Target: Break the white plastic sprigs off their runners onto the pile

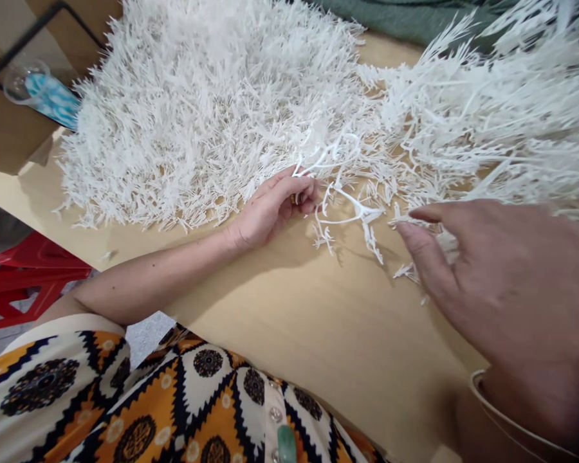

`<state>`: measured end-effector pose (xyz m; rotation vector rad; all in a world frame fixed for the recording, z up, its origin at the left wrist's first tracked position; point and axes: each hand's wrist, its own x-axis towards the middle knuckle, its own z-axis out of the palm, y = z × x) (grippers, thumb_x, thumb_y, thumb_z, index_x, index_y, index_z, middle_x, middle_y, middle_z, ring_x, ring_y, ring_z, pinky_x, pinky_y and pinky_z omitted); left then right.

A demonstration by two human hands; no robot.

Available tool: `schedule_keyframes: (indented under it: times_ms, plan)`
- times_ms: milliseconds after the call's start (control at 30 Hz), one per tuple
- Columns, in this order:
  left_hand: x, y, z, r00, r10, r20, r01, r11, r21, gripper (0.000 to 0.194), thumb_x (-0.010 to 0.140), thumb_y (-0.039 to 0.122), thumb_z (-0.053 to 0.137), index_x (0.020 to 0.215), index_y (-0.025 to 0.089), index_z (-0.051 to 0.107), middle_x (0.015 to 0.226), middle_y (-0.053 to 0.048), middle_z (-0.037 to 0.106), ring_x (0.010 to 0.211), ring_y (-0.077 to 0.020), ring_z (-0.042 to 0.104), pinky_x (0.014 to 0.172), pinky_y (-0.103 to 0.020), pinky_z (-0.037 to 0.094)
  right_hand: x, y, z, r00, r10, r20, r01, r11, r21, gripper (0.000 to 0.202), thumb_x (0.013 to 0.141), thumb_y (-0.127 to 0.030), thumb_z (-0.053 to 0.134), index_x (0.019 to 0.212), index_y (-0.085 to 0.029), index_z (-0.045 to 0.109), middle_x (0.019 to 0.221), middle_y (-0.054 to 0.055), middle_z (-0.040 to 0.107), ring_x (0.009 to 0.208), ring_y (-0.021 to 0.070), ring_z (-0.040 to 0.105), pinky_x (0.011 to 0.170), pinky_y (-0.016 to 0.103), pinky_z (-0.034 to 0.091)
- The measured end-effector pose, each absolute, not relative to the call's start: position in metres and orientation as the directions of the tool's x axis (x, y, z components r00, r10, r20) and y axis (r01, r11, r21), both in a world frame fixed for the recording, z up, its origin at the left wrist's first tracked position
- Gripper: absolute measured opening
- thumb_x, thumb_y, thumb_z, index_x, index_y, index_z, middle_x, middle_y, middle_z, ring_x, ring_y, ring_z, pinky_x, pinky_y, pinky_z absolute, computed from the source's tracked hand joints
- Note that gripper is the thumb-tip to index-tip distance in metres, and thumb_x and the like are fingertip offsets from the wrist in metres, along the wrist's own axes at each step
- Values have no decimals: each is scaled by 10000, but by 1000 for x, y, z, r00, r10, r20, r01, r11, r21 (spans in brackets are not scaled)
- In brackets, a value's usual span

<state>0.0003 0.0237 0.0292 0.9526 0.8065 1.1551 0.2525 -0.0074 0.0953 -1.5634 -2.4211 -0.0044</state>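
A thin white branched plastic stem (pixel 340 186) is pinched in my left hand (pixel 282 202), its fingers closed, at the middle of the view. Its looping branches spread to the right above the tabletop, and a few carry small feathery tips. Close to the camera on the right is my right hand (pixel 502 276). Its thumb and forefinger point at the right end of the stem with a small white piece between or just behind them; whether they grip it I cannot tell. Behind my left hand lies a large heap of small white feathery pieces (pixel 197 96).
Longer white feathery sprays (pixel 511 122) are piled at the back right of the pale wooden table (pixel 318 328). At the upper left are a cardboard box (pixel 9 128) and a clear cup (pixel 26 83) beside a blue-striped item. A red stool (pixel 33 276) stands left below the table.
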Motion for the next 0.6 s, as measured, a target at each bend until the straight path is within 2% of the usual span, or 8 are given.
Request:
schedule_keyframes:
  times_ms: [33, 100, 200, 333, 433, 500, 600]
  plan:
    - [0, 24, 30, 221, 974, -51, -387, 136, 912, 321, 1029, 362, 572, 776, 190, 471, 788, -1, 529, 681, -85, 492, 755, -282, 512, 247, -6, 94, -402, 902, 160, 893, 424, -147, 378, 1017, -474, 556, 1111, -157, 740, 951, 189, 781, 883, 369, 721, 776, 497, 462]
    - [0, 23, 29, 218, 974, -64, -412, 151, 898, 318, 1015, 354, 593, 768, 188, 479, 787, -1, 522, 689, -88, 481, 771, -288, 522, 241, -2, 86, -428, 903, 44, 868, 424, -257, 479, 1004, -522, 581, 1297, -157, 681, 1010, 164, 801, 896, 345, 751, 772, 469, 519]
    - [0, 23, 27, 222, 973, -60, -412, 150, 899, 331, 1010, 385, 619, 779, 189, 485, 806, -2, 520, 695, -89, 474, 779, -291, 526, 239, 2, 69, -432, 902, 1, 804, 386, -452, 607, 941, -526, 687, 1448, -211, 577, 1062, 104, 803, 924, 301, 767, 788, 429, 558]
    - [1, 23, 23, 179, 984, -7, -360, 72, 930, 371, 1027, 473, 621, 814, 201, 485, 759, 20, 457, 675, -90, 459, 740, -277, 500, 230, 3, 55, -352, 935, 46, 766, 317, -559, 444, 945, -369, 684, 1372, -263, 623, 1016, 43, 791, 846, 243, 747, 770, 396, 547]
    - [0, 22, 22, 175, 984, 1, -355, 63, 933, 384, 984, 511, 690, 832, 208, 509, 728, 36, 434, 665, -94, 457, 700, -262, 473, 221, 1, 56, -298, 948, 111, 744, 303, -596, 265, 965, -354, 657, 1217, -275, 683, 981, 33, 771, 792, 226, 711, 726, 384, 523]
    - [-1, 21, 20, 208, 978, -3, -368, 81, 926, 385, 966, 523, 714, 839, 204, 539, 735, 37, 462, 686, -94, 486, 712, -258, 475, 217, 0, 56, -274, 951, 146, 725, 304, -618, 181, 983, -379, 638, 1126, -281, 692, 956, 35, 756, 778, 228, 688, 710, 387, 507]
    - [-2, 20, 17, 221, 975, 1, -382, 86, 920, 342, 947, 501, 753, 894, 197, 605, 800, 29, 545, 754, -89, 548, 760, -247, 488, 215, 1, 52, -236, 959, 158, 699, 280, -658, 147, 989, -366, 635, 1104, -285, 675, 935, 30, 738, 791, 229, 679, 730, 395, 512]
